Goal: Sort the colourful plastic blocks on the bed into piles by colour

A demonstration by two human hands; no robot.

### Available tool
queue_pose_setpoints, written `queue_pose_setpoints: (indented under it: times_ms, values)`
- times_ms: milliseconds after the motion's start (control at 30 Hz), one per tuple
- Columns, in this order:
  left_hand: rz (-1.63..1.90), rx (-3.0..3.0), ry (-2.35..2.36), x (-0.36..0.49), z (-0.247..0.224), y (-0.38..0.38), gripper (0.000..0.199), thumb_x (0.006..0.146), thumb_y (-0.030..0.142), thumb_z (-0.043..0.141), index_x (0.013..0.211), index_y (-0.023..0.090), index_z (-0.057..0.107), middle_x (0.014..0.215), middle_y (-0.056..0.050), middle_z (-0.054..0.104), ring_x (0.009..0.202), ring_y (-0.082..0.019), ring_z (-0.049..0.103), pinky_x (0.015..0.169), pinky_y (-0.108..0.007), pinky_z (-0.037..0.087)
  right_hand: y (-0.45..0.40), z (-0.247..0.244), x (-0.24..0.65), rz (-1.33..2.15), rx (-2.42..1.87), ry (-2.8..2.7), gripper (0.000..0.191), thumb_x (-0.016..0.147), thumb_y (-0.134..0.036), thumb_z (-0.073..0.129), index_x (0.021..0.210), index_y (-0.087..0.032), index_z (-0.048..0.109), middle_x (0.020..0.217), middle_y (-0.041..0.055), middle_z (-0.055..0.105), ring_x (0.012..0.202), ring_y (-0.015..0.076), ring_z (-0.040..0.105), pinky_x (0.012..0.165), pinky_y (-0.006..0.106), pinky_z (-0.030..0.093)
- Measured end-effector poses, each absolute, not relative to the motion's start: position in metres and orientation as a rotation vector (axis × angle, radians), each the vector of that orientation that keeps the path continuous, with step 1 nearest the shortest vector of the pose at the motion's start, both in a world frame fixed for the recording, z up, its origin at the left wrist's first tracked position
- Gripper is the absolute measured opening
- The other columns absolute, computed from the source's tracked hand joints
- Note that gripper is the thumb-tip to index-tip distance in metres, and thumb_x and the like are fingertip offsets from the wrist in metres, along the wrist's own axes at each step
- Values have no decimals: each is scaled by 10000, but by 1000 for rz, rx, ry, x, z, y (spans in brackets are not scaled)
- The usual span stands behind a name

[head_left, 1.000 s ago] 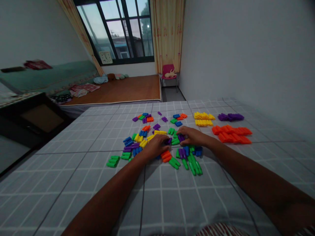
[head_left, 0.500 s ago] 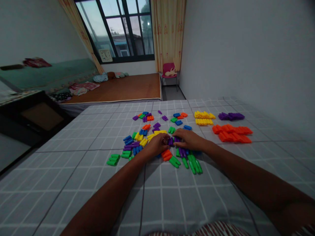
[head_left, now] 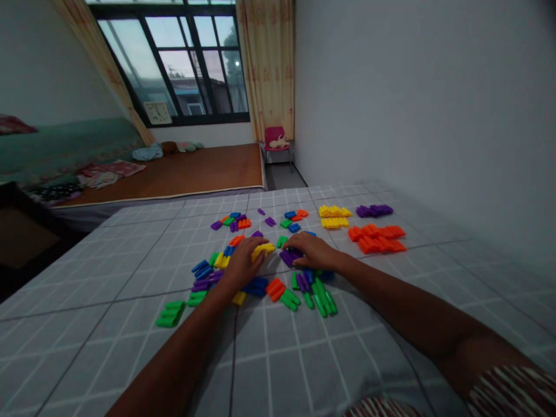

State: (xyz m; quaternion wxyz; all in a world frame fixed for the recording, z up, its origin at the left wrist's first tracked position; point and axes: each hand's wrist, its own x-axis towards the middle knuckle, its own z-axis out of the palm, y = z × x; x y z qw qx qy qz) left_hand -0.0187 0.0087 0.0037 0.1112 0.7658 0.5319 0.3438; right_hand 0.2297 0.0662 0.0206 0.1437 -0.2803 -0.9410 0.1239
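Small finger-shaped plastic pieces in several colours lie in clusters on a checked cloth. My left hand is over the left cluster, thumb and forefinger apart around some yellow pieces; its other fingers are hidden. Opposite it, my right hand curls its fingers round purple pieces, just above the cloth. Below that hand are joined green pieces with purple ones beside them. Orange pieces and blue pieces lie between the two forearms.
Sorted rows of yellow pieces, purple pieces and orange pieces stand at the right rear. Green pieces lie at the far left. A wall borders the right side; a bed lies beyond the table.
My hands were together over purple pieces; my left hand has moved away to the left, to the yellow pieces. The right stays by the purple ones. The camera view has turned right and up.
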Motion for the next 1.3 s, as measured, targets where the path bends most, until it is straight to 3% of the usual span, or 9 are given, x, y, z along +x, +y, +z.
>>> queue_pose_setpoints:
  times_ms: [167, 267, 367, 533, 667, 800, 933, 1300]
  values:
    - [812, 2401, 1576, -41, -13, 24, 361, 848, 356, 516, 1134, 196, 667, 1212, -113, 655, 1148, -270, 590, 1041, -492, 442, 66, 26, 229, 412, -1005, -2722, 615, 710, -450, 782, 1229, -174, 601, 1091, 112, 690, 987, 284, 625, 788, 347, 477]
    - [792, 2445, 1594, -43, -19, 27, 333, 849, 339, 507, 1093, 210, 693, 1206, -105, 662, 1136, -266, 602, 1029, -483, 458, 72, 39, 232, 385, -1036, -2679, 544, 721, -484, 767, 1140, -165, 631, 1010, 89, 707, 900, 256, 646, 713, 310, 476]
    - [765, 2481, 1600, -46, -21, 27, 330, 843, 336, 505, 1083, 219, 700, 1212, -101, 666, 1141, -269, 606, 1026, -487, 466, 95, 66, 264, 360, -983, -2612, 394, 719, -379, 791, 1033, -181, 660, 997, 51, 697, 871, 198, 646, 735, 269, 474]
    - [774, 2447, 1602, -50, -15, 26, 352, 843, 405, 510, 1070, 218, 702, 1215, -104, 668, 1136, -276, 615, 998, -486, 495, 161, 105, 396, 292, -1374, -2396, 441, 714, -181, 731, 1143, -219, 633, 1114, 44, 676, 837, 147, 653, 741, 249, 493]
    - [836, 2418, 1595, -48, 2, 24, 363, 865, 440, 480, 1070, 231, 696, 1237, -86, 658, 1142, -258, 614, 1003, -475, 494, 198, 87, 505, -54, -1891, -2220, 411, 653, -150, 727, 1059, -209, 693, 1083, 69, 700, 911, 199, 659, 808, 288, 490]
    - [858, 2390, 1612, -46, 6, 22, 368, 863, 462, 476, 1059, 243, 699, 1218, -73, 668, 1141, -253, 617, 1004, -469, 497, 209, 45, 559, -10, -2075, -2121, 425, 652, -171, 712, 1076, -206, 703, 1096, 75, 716, 971, 223, 662, 830, 288, 492]
    - [857, 2384, 1615, -51, -8, 22, 371, 846, 479, 485, 1022, 240, 707, 1172, -84, 687, 1109, -271, 635, 968, -483, 522, 215, 24, 565, 15, -2054, -2043, 408, 686, -158, 655, 1088, -200, 707, 1126, 79, 709, 927, 216, 671, 830, 291, 495]
    - [822, 2423, 1577, -55, -17, 22, 297, 831, 347, 507, 1022, 245, 709, 1187, -94, 675, 1139, -284, 618, 996, -515, 501, 236, 28, 526, 129, -1909, -2343, 424, 717, -113, 612, 1117, -219, 703, 1148, 62, 708, 975, 205, 663, 853, 300, 496]
